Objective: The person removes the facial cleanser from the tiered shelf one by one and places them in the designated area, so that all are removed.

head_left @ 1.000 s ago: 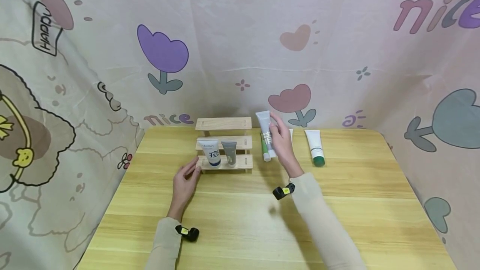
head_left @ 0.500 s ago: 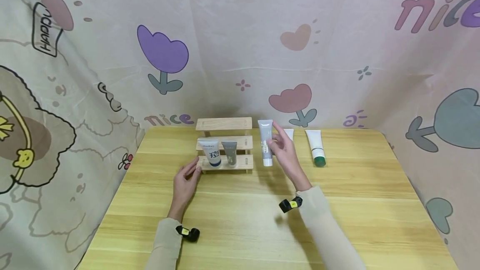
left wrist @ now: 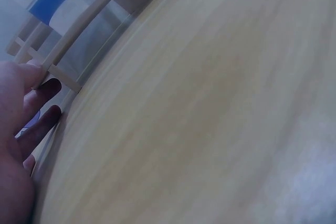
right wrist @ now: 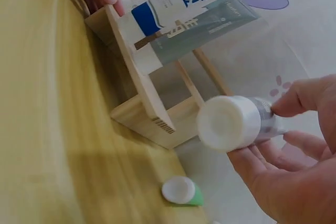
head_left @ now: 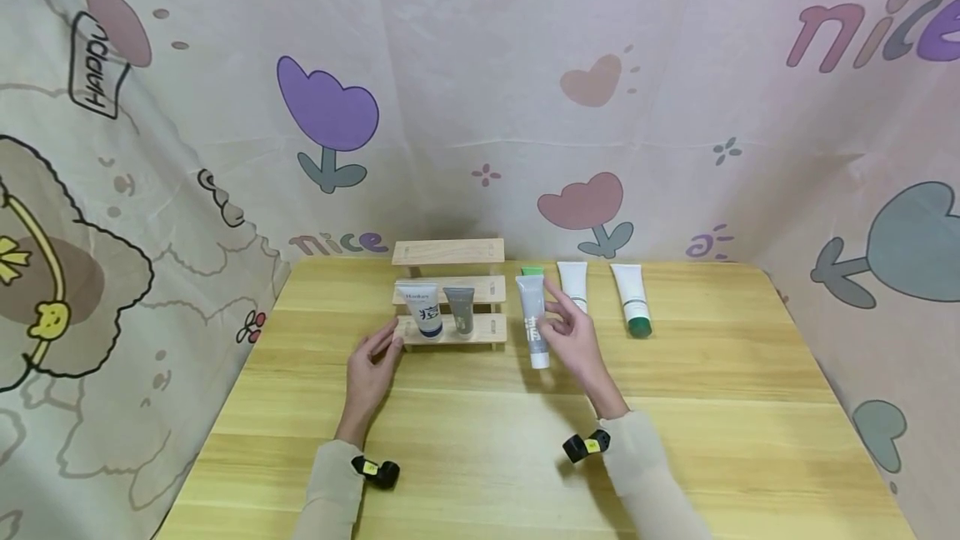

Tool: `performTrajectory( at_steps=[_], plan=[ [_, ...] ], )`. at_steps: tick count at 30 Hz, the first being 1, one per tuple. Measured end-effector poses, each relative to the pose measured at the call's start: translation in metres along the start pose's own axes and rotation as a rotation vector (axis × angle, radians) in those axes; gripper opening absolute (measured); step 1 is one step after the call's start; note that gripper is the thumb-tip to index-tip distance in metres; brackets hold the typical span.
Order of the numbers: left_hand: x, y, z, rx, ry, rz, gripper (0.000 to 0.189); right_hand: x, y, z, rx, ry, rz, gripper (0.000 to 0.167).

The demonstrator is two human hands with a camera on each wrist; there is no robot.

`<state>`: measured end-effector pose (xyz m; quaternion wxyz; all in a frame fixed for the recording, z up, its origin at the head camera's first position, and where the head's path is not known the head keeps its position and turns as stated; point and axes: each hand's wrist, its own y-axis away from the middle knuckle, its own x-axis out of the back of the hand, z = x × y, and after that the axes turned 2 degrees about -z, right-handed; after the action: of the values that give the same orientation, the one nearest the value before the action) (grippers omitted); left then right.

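My right hand pinches a grey-blue squeeze tube between thumb and fingers, white cap down, just right of a three-tier wooden rack. In the right wrist view the tube's white cap faces the camera. My left hand holds the left end of the rack's lowest shelf; its thumb lies against the shelf end in the left wrist view. A white tube with a blue band and a smaller grey tube stand on that lowest shelf.
Behind the held tube lies a green tube, mostly hidden; its white cap shows in the right wrist view. A white tube and a white tube with a green cap lie to the right on the wooden table.
My right hand has brought the grey-blue tube toward the table's front and straightened it from a tilt, uncovering the white tube behind. The left hand has stayed at the rack.
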<state>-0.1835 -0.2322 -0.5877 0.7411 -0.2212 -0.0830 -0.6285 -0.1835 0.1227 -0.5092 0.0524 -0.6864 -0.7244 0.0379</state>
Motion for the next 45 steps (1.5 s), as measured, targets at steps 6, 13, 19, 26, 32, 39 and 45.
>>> performTrajectory(
  at_steps=[6, 13, 19, 26, 32, 39, 45],
  plan=[
    [0.0, 0.001, -0.001, 0.005, -0.01, -0.001, 0.04, 0.003, 0.012, 0.009, -0.014, -0.015, -0.033, 0.07],
    [0.0, 0.001, -0.001, -0.007, -0.009, 0.002, 0.039, 0.006, 0.025, 0.023, -0.056, -0.062, -0.011, 0.064],
    [0.0, 0.001, -0.001, -0.011, 0.005, 0.004, 0.039, 0.005, 0.035, 0.033, -0.082, -0.085, 0.035, 0.062],
    [0.0, 0.002, -0.001, -0.005, 0.0, 0.004, 0.039, 0.001, 0.046, 0.043, -0.12, -0.061, 0.07, 0.062],
    [-0.001, 0.002, 0.0, -0.01, 0.002, 0.0, 0.039, -0.001, 0.052, 0.053, -0.1, 0.001, 0.056, 0.061],
    [-0.001, 0.0, -0.001, -0.014, -0.006, 0.002, 0.039, -0.004, 0.055, 0.057, -0.087, 0.055, 0.075, 0.059],
    [0.0, 0.001, 0.0, -0.009, 0.0, -0.001, 0.039, -0.008, 0.055, 0.056, -0.101, 0.202, 0.091, 0.059]
  ],
)
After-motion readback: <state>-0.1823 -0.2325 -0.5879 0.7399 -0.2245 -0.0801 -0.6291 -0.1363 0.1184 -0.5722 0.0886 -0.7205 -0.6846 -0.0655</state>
